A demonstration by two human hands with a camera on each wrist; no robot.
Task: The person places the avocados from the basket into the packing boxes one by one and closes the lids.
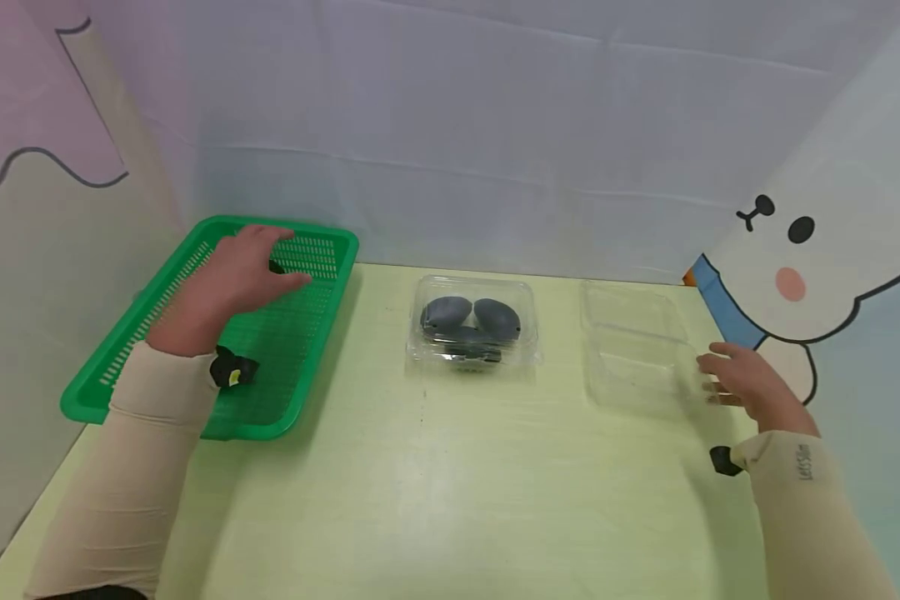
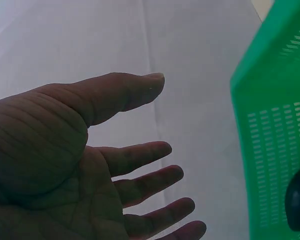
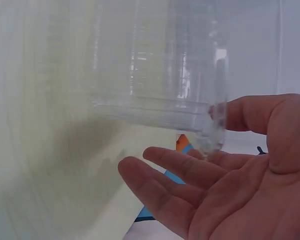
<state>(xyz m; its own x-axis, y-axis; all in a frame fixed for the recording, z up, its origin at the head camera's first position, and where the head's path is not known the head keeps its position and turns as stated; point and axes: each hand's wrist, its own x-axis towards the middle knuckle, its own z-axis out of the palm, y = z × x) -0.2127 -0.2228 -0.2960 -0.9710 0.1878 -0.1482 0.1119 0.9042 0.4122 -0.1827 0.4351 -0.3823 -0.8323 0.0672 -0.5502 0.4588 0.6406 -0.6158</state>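
Observation:
My left hand [image 1: 243,271] is over the green plastic basket [image 1: 213,429], thumb and fingers spread and holding nothing. Behind it, a dark, smooth oval thing [image 2: 298,199] lies in the basket; most of it is hidden in the head view. My right hand [image 1: 746,383] is at the right edge of a clear plastic clamshell box [image 1: 637,362]. Its fingers are fairly straight. The right wrist view shows the thumb [image 3: 247,112] by the box's rim, perhaps touching it. No contents show in this box, and its lid is raised toward the back.
Between the hands stands another clear clamshell box [image 1: 528,329], its lid over dark oval things [image 1: 450,313]. A light yellow-green table [image 1: 457,492] lies beneath, with a pale cloth [image 1: 457,142] hanging behind. A cartoon-printed cloth [image 1: 832,275] borders the right side.

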